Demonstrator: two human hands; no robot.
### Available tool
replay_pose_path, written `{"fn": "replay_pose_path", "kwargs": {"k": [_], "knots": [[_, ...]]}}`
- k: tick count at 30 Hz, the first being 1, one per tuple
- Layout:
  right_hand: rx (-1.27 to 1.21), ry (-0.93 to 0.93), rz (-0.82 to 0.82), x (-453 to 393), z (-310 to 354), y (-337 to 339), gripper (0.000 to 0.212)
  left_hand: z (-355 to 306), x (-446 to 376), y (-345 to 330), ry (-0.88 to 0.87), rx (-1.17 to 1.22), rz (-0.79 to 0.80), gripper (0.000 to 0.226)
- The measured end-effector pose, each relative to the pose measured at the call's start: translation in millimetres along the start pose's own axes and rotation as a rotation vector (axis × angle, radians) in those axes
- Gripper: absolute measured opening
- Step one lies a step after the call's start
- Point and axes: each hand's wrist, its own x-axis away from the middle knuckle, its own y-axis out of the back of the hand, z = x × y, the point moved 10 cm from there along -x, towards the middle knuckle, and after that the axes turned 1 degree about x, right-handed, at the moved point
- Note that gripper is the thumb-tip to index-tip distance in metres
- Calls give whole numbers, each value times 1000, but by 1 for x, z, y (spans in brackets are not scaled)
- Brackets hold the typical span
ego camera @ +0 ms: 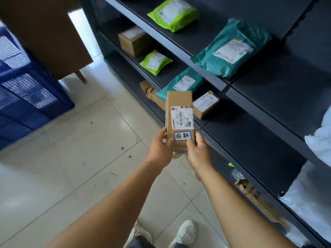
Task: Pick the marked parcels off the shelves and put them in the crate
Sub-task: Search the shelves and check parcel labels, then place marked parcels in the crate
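Fingers: both hands clamped on the near end of one brown parcel (179, 111); left hand (159, 151) grips its left edge with the thumb on top, right hand (197, 151) grips its right edge, thumb beside the marker label (182, 136).
Shelving (259, 83): dark unit along the right, several tiers.
Crate (26, 90): blue, mesh-sided, on the tiled floor at far left, well apart from the parcel.
Teal mailers (231, 49): one on the upper shelf, another below it.
Green mailers (172, 13): two, upper and middle tiers.
Held parcel: above the floor, just in front of the shelves, long axis pointing away, shipping label uppermost.
Marker label: white, blue border, handwritten characters, between the two thumbs.
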Motion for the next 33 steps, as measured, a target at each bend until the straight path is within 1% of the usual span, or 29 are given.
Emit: {"fn": "replay_pose_path", "kwargs": {"k": [3,5,8,13,17,23,28,33], "knots": [[8,106,65,11,55,-51,47,-11,3,69,-23,69,-89,38],[-14,154,103,21,87,-85,46,-19,7,113,-50,91,-131,36],[-24,236,161,37,133,-136,43,-27,11,177,-83,140,-208,40],[-22,299,274,64,195,-213,44,-27,23,278,-97,182,-335,40],[19,378,352,94,242,-272,40,-29,41,350,-124,201,-430,38],[52,467,469,126,292,-359,37,-18,64,446,-107,229,-596,37],[45,470,620,143,322,-434,41,-1,65,516,-90,264,-715,36],[55,458,706,137,351,-511,45,10,45,584,-69,291,-788,37]]}}
